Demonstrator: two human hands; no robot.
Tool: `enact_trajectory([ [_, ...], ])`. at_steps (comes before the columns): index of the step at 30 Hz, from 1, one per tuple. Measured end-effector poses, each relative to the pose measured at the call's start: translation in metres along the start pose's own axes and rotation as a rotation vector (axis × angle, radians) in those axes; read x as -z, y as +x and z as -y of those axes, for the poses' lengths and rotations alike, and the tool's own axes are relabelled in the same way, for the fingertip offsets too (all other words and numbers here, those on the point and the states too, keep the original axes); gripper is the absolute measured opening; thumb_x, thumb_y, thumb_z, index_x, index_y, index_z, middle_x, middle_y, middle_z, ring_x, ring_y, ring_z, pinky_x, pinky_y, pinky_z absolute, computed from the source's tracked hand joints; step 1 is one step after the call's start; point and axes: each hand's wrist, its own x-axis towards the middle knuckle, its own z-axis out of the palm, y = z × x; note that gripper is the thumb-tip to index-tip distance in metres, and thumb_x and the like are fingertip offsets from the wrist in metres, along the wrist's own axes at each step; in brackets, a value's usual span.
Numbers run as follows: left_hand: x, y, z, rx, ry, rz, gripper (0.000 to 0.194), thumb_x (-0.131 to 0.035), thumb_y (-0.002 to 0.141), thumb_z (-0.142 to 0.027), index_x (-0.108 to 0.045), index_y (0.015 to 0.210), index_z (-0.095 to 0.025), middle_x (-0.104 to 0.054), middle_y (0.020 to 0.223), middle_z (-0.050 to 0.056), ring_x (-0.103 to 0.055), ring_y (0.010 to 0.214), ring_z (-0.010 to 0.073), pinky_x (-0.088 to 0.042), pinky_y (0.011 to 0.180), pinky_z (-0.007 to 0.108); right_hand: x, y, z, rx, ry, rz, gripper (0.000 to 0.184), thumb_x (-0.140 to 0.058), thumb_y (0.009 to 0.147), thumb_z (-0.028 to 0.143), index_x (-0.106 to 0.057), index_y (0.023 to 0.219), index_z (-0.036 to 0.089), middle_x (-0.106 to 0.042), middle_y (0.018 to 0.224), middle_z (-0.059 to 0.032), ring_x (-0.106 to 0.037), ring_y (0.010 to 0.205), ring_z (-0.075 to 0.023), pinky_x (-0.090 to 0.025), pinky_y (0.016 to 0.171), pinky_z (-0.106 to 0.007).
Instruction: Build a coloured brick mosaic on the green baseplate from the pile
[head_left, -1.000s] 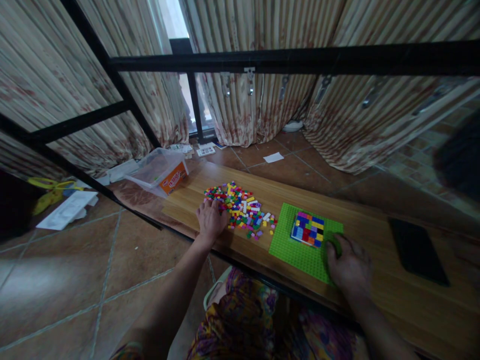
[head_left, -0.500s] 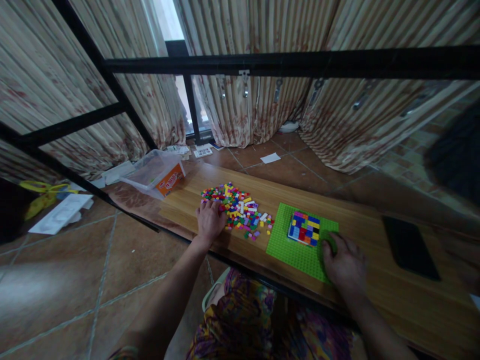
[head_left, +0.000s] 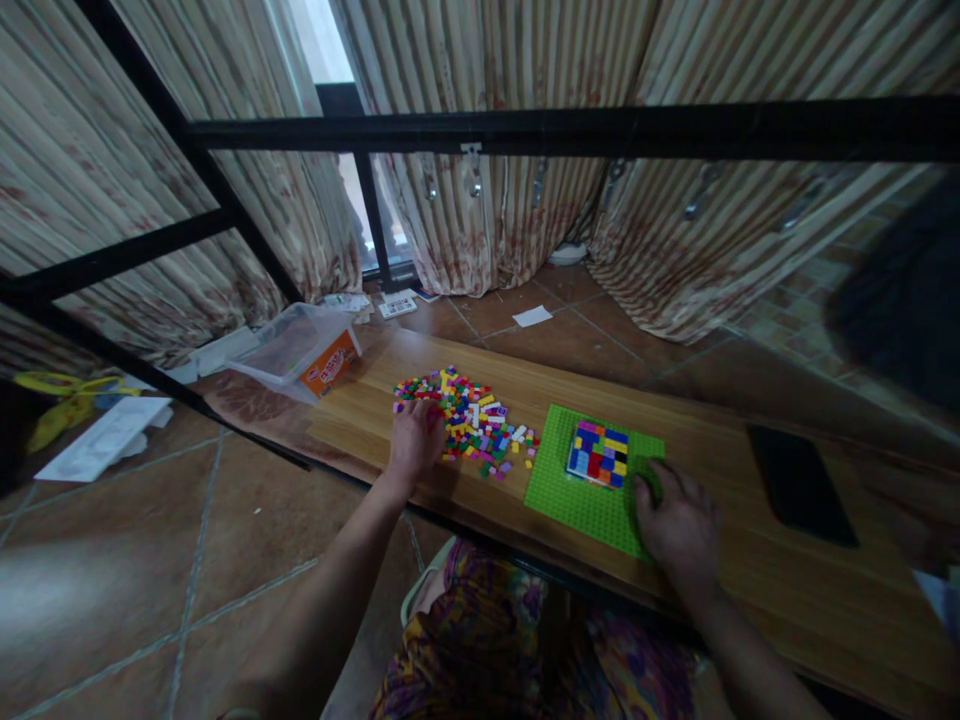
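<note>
At the near left side of a heap of small coloured toy bricks (head_left: 476,422), my left hand (head_left: 414,440) has its fingers curled down among the pieces. Its fingertips are partly hidden, so what they close on cannot be made out. A green studded baseplate (head_left: 551,495) lies to the right of the heap. On it sits a square block of multicoloured bricks (head_left: 598,453), tightly packed. My right hand (head_left: 679,520) rests over the baseplate's right edge, thumb and fingers apart, close beside the block and with nothing held between them.
A clear plastic box (head_left: 289,345) with an orange label stands at the wooden table's (head_left: 720,480) far left end. Toward the right lies a dark flat phone-like slab (head_left: 799,485). Black metal bars (head_left: 525,130) cross in front of curtains. White packaging (head_left: 105,440) lies on the tiled floor.
The whole view has shifted slightly, so things appear a little further left. My left hand stays at the brick heap and my right hand stays on the baseplate's edge.
</note>
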Motion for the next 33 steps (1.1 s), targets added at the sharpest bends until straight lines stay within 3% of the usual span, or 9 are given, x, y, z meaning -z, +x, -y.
enact_trajectory([
  [2,-0.002,-0.005,-0.008,0.181,-0.392,0.010,0.022,-0.063,0.074,-0.024,-0.068,0.094,-0.016,-0.068,0.095,0.009,-0.064,0.088,0.0217,-0.047,0.087,0.036,-0.001,0.000,0.000,0.000,0.006,-0.012,0.045,-0.039,0.095,0.044,-0.061,0.123,0.016,-0.061,0.126,-0.0145,-0.053,0.114,-0.0306,-0.040,0.096,-0.045],
  [6,-0.006,-0.018,-0.029,0.633,-1.168,0.175,0.009,-0.065,0.073,-0.020,-0.065,0.079,-0.014,-0.069,0.082,0.007,-0.066,0.077,0.0156,-0.052,0.082,0.031,0.000,0.000,0.001,-0.002,0.008,-0.021,0.044,-0.040,0.095,0.043,-0.061,0.122,0.016,-0.061,0.125,-0.0139,-0.053,0.113,-0.0299,-0.040,0.096,-0.044],
  [10,-0.007,-0.024,-0.046,0.828,-1.389,0.230,0.008,-0.057,0.078,-0.009,-0.065,0.077,-0.010,-0.070,0.078,0.009,-0.067,0.076,0.0139,-0.055,0.080,0.027,0.003,0.001,0.005,-0.008,0.011,-0.019,0.042,-0.040,0.095,0.041,-0.061,0.122,0.017,-0.062,0.125,-0.0133,-0.053,0.114,-0.0296,-0.040,0.096,-0.044],
  [15,-0.010,-0.029,-0.056,0.733,-1.338,0.270,0.006,-0.061,0.081,-0.011,-0.067,0.082,-0.009,-0.070,0.076,0.007,-0.065,0.068,0.0102,-0.054,0.065,0.019,0.006,0.001,0.008,-0.021,0.025,-0.023,0.041,-0.041,0.095,0.041,-0.061,0.121,0.017,-0.062,0.125,-0.0134,-0.053,0.114,-0.0297,-0.040,0.096,-0.044],
  [21,-0.018,-0.040,-0.057,0.616,-1.212,0.372,0.015,-0.074,0.072,-0.023,-0.068,0.080,-0.012,-0.069,0.076,0.004,-0.059,0.059,0.0068,-0.046,0.052,0.015,0.004,0.001,0.005,-0.006,0.046,-0.019,0.041,-0.041,0.095,0.040,-0.061,0.121,0.017,-0.061,0.125,-0.0142,-0.052,0.115,-0.0300,-0.040,0.097,-0.045],
  [27,-0.023,-0.046,-0.064,0.569,-1.155,0.358,0.033,-0.080,0.063,-0.037,-0.061,0.077,-0.014,-0.060,0.066,-0.002,-0.050,0.050,0.0048,-0.042,0.048,0.017,0.003,0.001,0.004,0.005,0.053,-0.026,0.041,-0.042,0.094,0.040,-0.061,0.121,0.017,-0.061,0.125,-0.0146,-0.052,0.115,-0.0304,-0.040,0.097,-0.047],
  [33,-0.029,-0.048,-0.068,0.524,-1.114,0.334,0.030,-0.074,0.068,-0.039,-0.057,0.075,-0.016,-0.047,0.051,-0.007,-0.034,0.040,0.0023,-0.028,0.041,0.017,0.003,0.001,0.004,-0.016,0.039,-0.009,0.042,-0.041,0.095,0.041,-0.061,0.122,0.017,-0.061,0.126,-0.0144,-0.052,0.115,-0.0299,-0.040,0.098,-0.046],
])
